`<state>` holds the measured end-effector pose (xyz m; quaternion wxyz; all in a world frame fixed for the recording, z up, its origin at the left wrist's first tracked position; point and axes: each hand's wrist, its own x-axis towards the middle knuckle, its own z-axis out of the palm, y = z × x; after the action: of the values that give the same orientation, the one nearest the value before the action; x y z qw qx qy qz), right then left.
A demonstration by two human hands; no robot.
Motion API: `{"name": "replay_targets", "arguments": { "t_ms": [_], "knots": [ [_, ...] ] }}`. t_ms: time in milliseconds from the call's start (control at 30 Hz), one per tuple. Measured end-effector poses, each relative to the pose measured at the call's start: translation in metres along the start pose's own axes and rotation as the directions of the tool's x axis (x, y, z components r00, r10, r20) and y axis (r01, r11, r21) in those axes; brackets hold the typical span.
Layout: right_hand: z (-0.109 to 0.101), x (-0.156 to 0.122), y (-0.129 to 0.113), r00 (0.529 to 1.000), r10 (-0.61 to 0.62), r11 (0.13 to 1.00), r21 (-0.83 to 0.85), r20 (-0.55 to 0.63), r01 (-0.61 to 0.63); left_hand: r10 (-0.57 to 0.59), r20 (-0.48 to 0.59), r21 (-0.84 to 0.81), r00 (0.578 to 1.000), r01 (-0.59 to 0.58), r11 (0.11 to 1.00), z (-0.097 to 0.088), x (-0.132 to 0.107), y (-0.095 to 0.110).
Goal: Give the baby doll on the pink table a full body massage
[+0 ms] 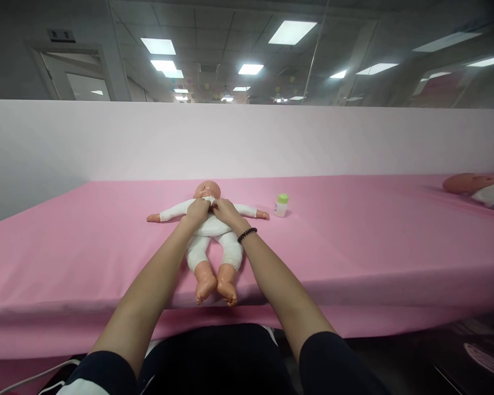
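Note:
A baby doll [212, 241] in white clothes lies on its back on the pink table [354, 258], arms spread, feet toward me at the front edge. My left hand [197, 211] and my right hand [226, 211] rest together on the doll's upper chest, just below its chin. The fingers of both hands are curled and pinch the white clothing at the neck. A dark bead bracelet circles my right wrist.
A small white bottle with a green cap [281, 206] stands to the right of the doll's hand. A second doll [477, 189] lies at the far right of the table. A white partition wall runs behind the table.

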<state>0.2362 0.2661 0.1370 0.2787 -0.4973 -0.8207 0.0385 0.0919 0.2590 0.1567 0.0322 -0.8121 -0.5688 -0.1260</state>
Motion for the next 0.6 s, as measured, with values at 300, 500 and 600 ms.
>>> {"name": "replay_targets", "arguments": {
  "t_ms": [300,500,600],
  "knots": [
    [-0.028,-0.009,-0.005,0.987,0.001,0.997,0.077,0.160,-0.014,0.085,0.151,-0.042,0.985,-0.080,0.996,-0.028,-0.015,0.005],
    [-0.030,-0.011,-0.011,0.979,0.016,0.995,0.089,0.204,-0.035,0.035,0.191,-0.051,0.981,-0.026,0.998,-0.026,-0.021,0.012],
    [-0.032,-0.013,-0.014,0.979,0.009,0.995,0.093,0.204,-0.028,0.025,0.185,-0.079,0.982,-0.011,0.997,-0.023,-0.019,0.013]
  ]
}}
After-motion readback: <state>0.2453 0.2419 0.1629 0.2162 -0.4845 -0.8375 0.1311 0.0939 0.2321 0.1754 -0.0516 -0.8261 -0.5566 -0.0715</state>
